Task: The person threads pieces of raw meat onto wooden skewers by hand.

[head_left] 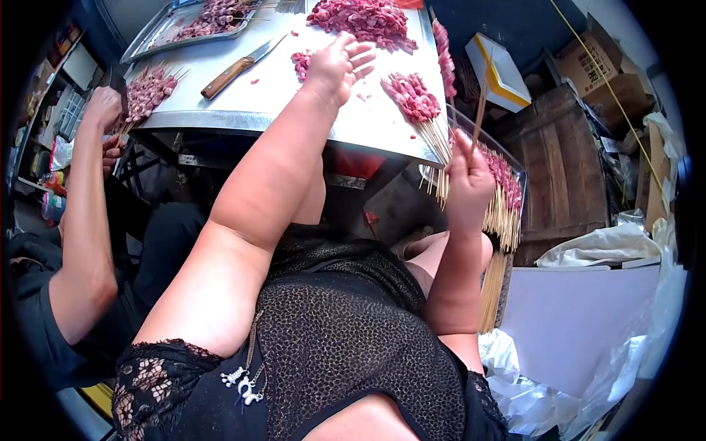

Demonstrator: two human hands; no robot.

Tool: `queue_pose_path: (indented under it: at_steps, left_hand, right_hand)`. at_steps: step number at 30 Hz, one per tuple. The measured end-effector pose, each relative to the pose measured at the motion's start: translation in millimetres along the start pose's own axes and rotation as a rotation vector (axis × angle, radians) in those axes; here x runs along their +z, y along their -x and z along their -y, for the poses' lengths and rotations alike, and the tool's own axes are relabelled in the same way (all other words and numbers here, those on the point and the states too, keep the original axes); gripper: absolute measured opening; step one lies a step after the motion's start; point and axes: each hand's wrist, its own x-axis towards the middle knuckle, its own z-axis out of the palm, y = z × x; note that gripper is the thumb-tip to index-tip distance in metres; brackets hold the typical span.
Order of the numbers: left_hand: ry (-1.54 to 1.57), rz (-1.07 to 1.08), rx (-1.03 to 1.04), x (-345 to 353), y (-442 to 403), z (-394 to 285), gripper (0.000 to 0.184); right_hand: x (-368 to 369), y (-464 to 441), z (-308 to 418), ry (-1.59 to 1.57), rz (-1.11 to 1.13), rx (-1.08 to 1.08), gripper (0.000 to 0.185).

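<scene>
My left hand (338,72) is over the metal table with its fingers apart, nothing visibly held. Beside it lies a small clump of raw meat pieces (301,65), and a large heap of cut meat (364,23) sits just beyond. My right hand (469,180) is closed around thin wooden sticks at the table's right edge. One is a skewer threaded with meat (443,57), pointing up; a bare stick (482,103) also rises from the grip. Close by, a bunch of finished meat skewers (414,98) rests on the table corner, sticks hanging over the edge.
A wooden-handled knife (234,73) lies on the table (272,99). A metal tray (158,45) with meat stands at the back left. A co-worker's hand (103,106) is near more skewers (149,94). Below right, another tray (522,180) holds many skewers; a foam box (500,73) stands behind.
</scene>
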Motion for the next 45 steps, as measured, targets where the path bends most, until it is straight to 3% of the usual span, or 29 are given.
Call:
queue_pose_path:
  at_steps: [3, 5, 7, 10, 11, 13, 15, 17, 19, 20, 25, 28, 30, 31, 35, 36, 39, 41, 45]
  left_hand:
    - [0.049, -0.117, 0.172, -4.8, -7.2, -15.2, 0.025]
    - [0.075, -0.249, 0.393, -13.1, -10.5, -24.7, 0.021]
    - [0.069, -0.335, 0.492, -21.4, -13.5, -36.8, 0.022]
    - [-0.071, -0.408, 0.548, -31.9, -24.7, -47.3, 0.024]
    - [-0.079, -0.415, 0.546, -35.9, -30.8, -47.6, 0.024]
    - [-0.34, -0.422, 0.544, -44.3, -44.5, -46.5, 0.026]
    - [-0.729, -0.353, 0.527, -59.7, -70.2, -40.0, 0.027]
    - [-1.179, -0.29, 0.461, -66.9, -96.4, -36.1, 0.029]
    - [-1.585, -0.317, 0.228, -55.2, -105.1, -36.1, 0.041]
    - [-1.772, -0.428, 0.194, -55.7, -117.5, -29.1, 0.045]
    - [-2.06, -0.362, 0.189, -40.5, -110.1, -18.7, 0.034]
    - [-2.027, -0.256, 0.193, -43.4, -108.7, -21.8, 0.027]
    - [-1.658, -0.218, 0.465, -40.0, -94.6, -28.1, 0.021]
    - [-1.353, -0.147, 0.494, -35.1, -85.9, -31.6, 0.02]
    - [-0.331, 0.008, 0.215, -22.1, -49.2, -34.2, 0.027]
    - [-0.217, 0.063, 0.167, -25.3, -45.6, -32.6, 0.024]
    - [-0.135, 0.081, 0.079, -21.4, -25.9, -25.8, 0.018]
    - [-0.136, 0.079, 0.086, -18.0, -23.4, -21.5, 0.018]
    - [-0.148, 0.026, 0.102, 0.6, -12.0, -17.8, 0.019]
  right_hand:
    - [-0.9, -29.9, -10.7, 0.387, -0.054, -0.352, 0.024]
    - [-5.9, -35.8, -29.1, 0.928, 0.172, -0.242, 0.022]
    - [-6.7, -25.9, -26.2, 0.98, 0.18, -0.229, 0.021]
    - [-16.2, -11.2, -3.0, 0.893, -0.112, -0.517, 0.021]
    - [-20.5, -5.8, -9.6, 0.708, -0.148, -0.554, 0.023]
    - [-30.8, 26.2, 8.6, 0.087, 0.135, 0.06, 0.027]
    - [-33.5, 60.4, -9.5, -0.282, 0.282, 0.295, 0.031]
    - [-26.5, 101.5, -41.5, -0.334, 0.372, 0.469, 0.032]
    - [-24.1, 133.5, -73.9, -0.249, 0.493, 0.511, 0.033]
    - [-24.6, 142.6, -78.9, -0.217, 0.525, 0.504, 0.033]
    - [-22.6, 107.6, -60.8, -0.284, 0.493, 0.413, 0.034]
    - [-3.9, 62.0, -38.2, -0.423, 0.412, 0.433, 0.029]
    - [12.3, 33.0, -28.9, -0.431, 0.438, 0.343, 0.024]
    - [18.7, 18.3, -20.7, -0.387, 0.478, 0.288, 0.023]
    - [45.8, -11.2, -23.5, -0.385, 0.468, 0.202, 0.028]
    - [49.0, -12.3, -29.8, -0.398, 0.476, 0.196, 0.028]
    - [48.7, -10.4, -44.6, -0.396, 0.465, 0.169, 0.028]
    - [46.9, -8.9, -47.8, -0.284, 0.407, 0.037, 0.025]
    - [43.1, -8.6, -51.7, -0.252, 0.414, -0.002, 0.019]
